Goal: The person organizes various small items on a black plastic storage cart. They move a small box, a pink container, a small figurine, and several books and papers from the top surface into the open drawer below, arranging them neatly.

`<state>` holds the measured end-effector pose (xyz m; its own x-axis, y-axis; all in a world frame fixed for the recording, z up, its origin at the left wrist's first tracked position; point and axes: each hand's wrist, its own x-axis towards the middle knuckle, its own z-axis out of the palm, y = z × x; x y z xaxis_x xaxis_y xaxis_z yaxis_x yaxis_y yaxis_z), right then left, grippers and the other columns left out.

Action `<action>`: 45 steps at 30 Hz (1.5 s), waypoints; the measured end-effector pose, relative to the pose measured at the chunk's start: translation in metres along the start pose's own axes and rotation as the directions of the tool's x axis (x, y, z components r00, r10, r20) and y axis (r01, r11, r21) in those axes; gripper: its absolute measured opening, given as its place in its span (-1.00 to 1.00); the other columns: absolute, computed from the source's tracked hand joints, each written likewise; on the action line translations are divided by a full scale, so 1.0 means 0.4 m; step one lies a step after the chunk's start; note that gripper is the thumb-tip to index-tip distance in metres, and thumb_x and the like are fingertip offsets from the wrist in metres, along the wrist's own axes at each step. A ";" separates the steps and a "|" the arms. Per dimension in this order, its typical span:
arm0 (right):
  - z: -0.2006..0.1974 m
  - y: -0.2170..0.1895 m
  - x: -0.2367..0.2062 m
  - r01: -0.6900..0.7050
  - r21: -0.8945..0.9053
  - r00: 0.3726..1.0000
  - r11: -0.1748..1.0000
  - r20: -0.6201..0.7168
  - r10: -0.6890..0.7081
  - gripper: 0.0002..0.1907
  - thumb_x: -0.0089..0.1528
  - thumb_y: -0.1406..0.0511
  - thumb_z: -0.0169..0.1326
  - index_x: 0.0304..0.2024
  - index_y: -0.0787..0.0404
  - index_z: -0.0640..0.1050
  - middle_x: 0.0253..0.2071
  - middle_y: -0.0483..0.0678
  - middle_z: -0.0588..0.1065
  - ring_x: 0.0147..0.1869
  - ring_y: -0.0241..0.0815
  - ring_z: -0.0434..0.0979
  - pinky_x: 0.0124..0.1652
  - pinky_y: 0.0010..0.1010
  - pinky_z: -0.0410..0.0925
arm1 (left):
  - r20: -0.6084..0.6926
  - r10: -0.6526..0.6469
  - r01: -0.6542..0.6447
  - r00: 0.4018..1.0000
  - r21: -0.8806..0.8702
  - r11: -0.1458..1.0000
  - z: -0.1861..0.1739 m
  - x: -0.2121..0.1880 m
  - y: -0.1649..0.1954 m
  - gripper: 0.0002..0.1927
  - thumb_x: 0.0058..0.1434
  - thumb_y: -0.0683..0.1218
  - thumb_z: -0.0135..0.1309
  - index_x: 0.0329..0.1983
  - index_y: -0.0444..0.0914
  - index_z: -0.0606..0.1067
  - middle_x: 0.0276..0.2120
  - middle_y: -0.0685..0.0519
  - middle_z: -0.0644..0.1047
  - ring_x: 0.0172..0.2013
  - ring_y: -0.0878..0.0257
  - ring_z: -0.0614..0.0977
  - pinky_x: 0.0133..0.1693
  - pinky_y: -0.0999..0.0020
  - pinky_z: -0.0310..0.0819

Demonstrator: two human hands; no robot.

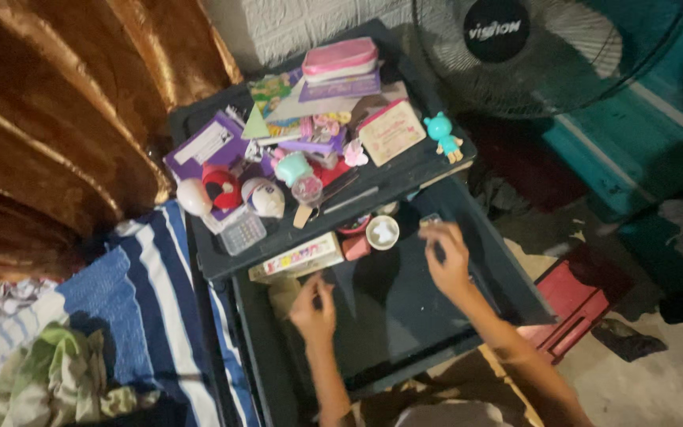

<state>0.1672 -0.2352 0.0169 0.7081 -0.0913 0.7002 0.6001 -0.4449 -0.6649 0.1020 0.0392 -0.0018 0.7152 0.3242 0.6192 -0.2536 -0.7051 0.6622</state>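
Right now both of your hands sit low inside the dark, open plastic drawer (405,316), which is pulled out beneath the cluttered dark tabletop (405,175). Your left hand (315,304) has its fingers curled together near the drawer's back left corner, just below the long pale cardboard box with colourful print (298,258); whether it pinches anything is too blurred to tell. Your right hand (446,255) is raised with thumb and fingertips drawn together, seemingly nipping something small at the drawer's back edge, though the item itself cannot be made out. Near it stand a small round white cup (383,232) and a little pink block (355,247), tucked at the back. Above, a teal toy figure (443,134) lies near the tabletop's right edge.
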 end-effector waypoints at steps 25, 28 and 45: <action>-0.019 -0.063 -0.019 -0.054 0.218 0.981 0.975 0.192 0.011 -0.78 0.08 0.61 0.07 -0.33 0.27 0.61 -0.23 -0.02 0.57 -0.11 -0.07 0.55 -0.08 -0.34 0.40 | 0.028 0.202 -0.198 0.979 0.363 0.911 -0.056 0.701 -0.050 -0.75 0.14 -0.22 0.17 -0.10 -0.29 0.63 -0.28 -0.17 0.59 -0.21 -0.10 0.60 -0.11 0.03 0.48; -0.049 -0.084 0.014 0.013 0.228 0.969 0.974 0.236 -0.069 -0.78 0.07 0.60 0.06 -0.34 0.26 0.60 -0.22 -0.03 0.57 -0.08 -0.07 0.56 -0.04 -0.32 0.40 | -0.092 -0.012 0.069 0.996 0.649 0.758 -0.094 0.773 -0.167 -0.72 0.15 0.01 0.27 -0.14 -0.22 0.66 -0.25 -0.22 0.58 -0.18 -0.21 0.60 -0.17 -0.10 0.47; 0.449 -0.240 0.449 0.210 0.157 0.841 0.965 0.475 -0.260 -0.56 0.21 0.48 0.03 0.16 0.27 0.46 0.13 0.15 0.43 0.20 0.23 0.49 0.11 -0.06 0.37 | 0.201 -0.087 -0.016 0.976 0.460 0.888 -0.136 0.707 -0.164 -0.32 0.00 0.29 0.36 0.10 -0.15 0.57 -0.20 -0.26 0.60 -0.16 -0.20 0.63 -0.17 -0.03 0.52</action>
<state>0.3035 -0.0490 0.1600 0.6159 0.4622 0.6380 0.7861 -0.3083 -0.5357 0.2854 0.2114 0.1527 0.8509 0.2507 0.4617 0.0633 -0.9213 0.3836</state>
